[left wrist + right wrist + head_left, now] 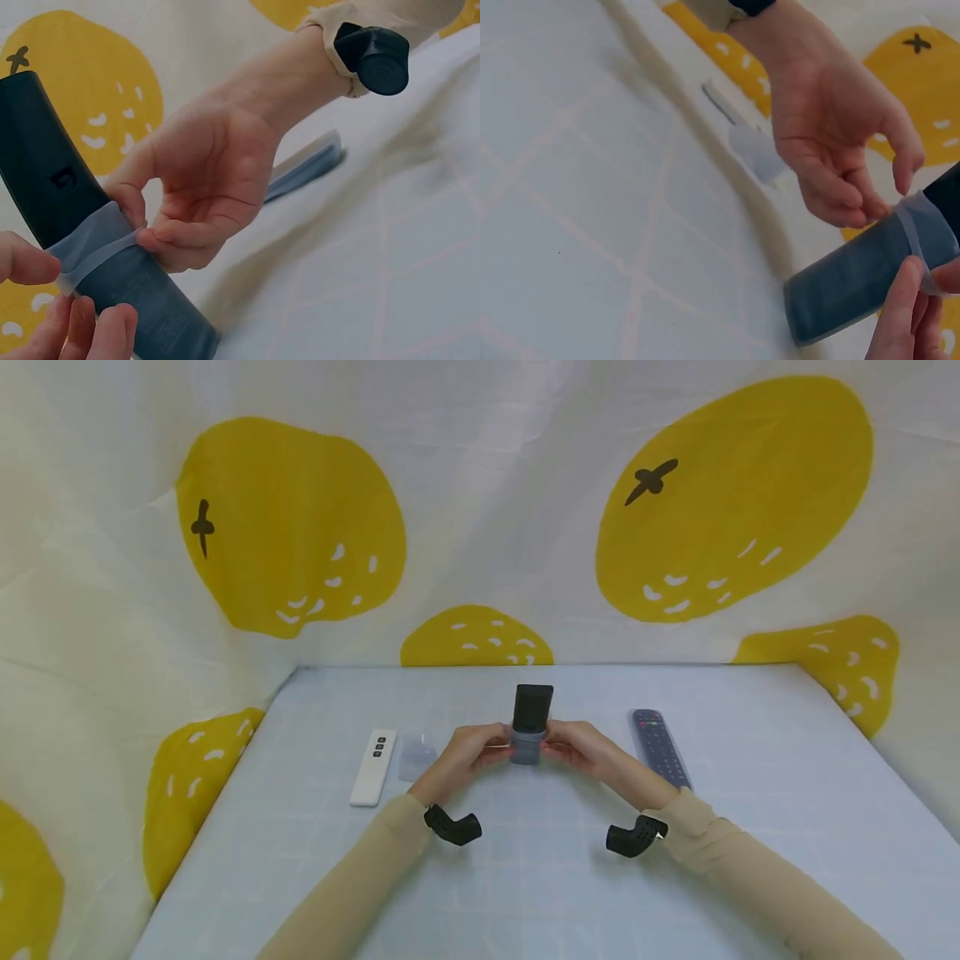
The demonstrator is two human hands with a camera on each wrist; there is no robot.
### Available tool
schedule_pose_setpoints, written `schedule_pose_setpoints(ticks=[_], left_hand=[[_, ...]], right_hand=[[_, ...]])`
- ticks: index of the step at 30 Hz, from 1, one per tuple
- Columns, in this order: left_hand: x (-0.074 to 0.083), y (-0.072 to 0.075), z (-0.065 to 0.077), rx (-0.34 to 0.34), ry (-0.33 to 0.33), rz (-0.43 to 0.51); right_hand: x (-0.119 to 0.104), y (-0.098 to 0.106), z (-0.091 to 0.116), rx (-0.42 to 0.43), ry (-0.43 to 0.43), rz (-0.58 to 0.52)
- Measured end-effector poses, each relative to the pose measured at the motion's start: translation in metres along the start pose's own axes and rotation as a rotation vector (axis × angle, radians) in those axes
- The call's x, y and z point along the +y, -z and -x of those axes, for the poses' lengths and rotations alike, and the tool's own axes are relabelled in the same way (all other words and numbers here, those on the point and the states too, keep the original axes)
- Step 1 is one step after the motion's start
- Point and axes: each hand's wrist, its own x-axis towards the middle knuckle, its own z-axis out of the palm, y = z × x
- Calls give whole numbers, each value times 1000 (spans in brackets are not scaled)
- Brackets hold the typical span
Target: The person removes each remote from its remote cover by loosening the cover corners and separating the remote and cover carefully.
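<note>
A black remote control (533, 707) stands tilted up between both hands, its lower part inside a translucent sleeve (525, 752). The sleeve's upper edge is folded back in a band (97, 240) partway up the remote. At the left side, my left hand (472, 750) pinches this band between thumb and fingers. On the opposite side, my right hand (587, 748) pinches the same band. The remote's upper half is bare, and its lower end shows through the sleeve in the right wrist view.
A white remote control (372, 768) lies to the left, beside another translucent sleeve (417, 757). To the right, a dark grey remote control (662, 748) lies partly behind the right forearm. A white cloth with yellow fruit shapes (292, 527) hangs around the pale table (510, 877).
</note>
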Motion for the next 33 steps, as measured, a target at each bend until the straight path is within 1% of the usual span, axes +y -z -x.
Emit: schedule_pose_setpoints(ticks=[2,6,9,11,16,20,22,26,29,31,33], left_hand=[[2,3,3,-38,9,4],[5,6,6,-39,27,19],[7,6,6,-12,33,11],[7,5,7,10,39,-16],[7,-1,5,76,61,-25],[6,-7,3,140,27,-48],[5,-9,2,168,0,-64],[3,-12,-1,202,-39,-94],[3,-14,-1,216,-50,-124],[3,-15,0,227,-54,-140],[3,-16,0,236,-60,-138]], right_hand=[[-2,-1,-1,6,-2,-18],[-5,-6,-2,1,-4,-37],[-6,-8,-3,-3,-16,-36],[-6,-8,-4,-5,-21,-34],[-6,-6,-3,-7,-16,-15],[-6,-5,-2,-5,-5,-17],[-7,-5,-1,-20,-11,-43],[-8,0,3,-86,-40,-162],[-9,5,7,-138,-56,-253],[-9,7,10,-167,-61,-280],[-8,9,12,-193,-60,-270]])
